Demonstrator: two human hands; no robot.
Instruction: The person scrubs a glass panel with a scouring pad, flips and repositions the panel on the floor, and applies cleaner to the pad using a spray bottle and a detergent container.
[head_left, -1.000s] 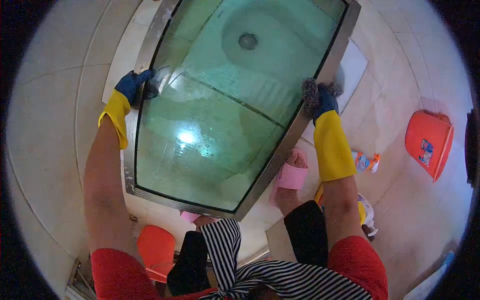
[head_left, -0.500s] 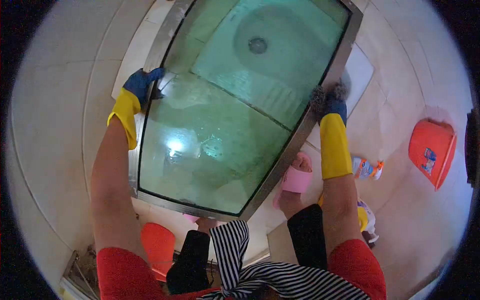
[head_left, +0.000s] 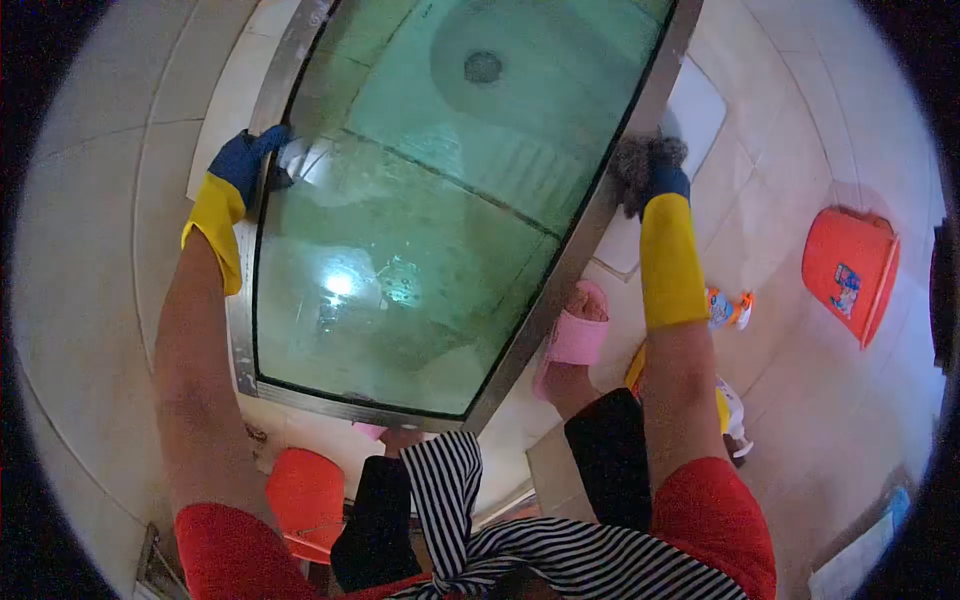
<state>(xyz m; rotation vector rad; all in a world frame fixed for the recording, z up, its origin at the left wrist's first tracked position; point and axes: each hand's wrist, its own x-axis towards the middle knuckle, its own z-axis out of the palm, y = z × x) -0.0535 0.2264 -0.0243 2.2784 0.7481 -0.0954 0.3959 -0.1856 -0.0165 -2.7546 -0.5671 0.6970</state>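
This looks like a bathroom. Through the glass (head_left: 380,340) you can see a low pan (head_left: 525,120) in the floor, with a dark round hole (head_left: 482,67) and rows of ridges, like a squat toilet. The floor (head_left: 770,350) has big pale tiles with thin lines between them. There is a red bucket (head_left: 848,272) on the right and a red tub (head_left: 305,495) low on the left. A spray bottle (head_left: 728,308) lies on the floor, and the feet wear pink slippers (head_left: 577,338).
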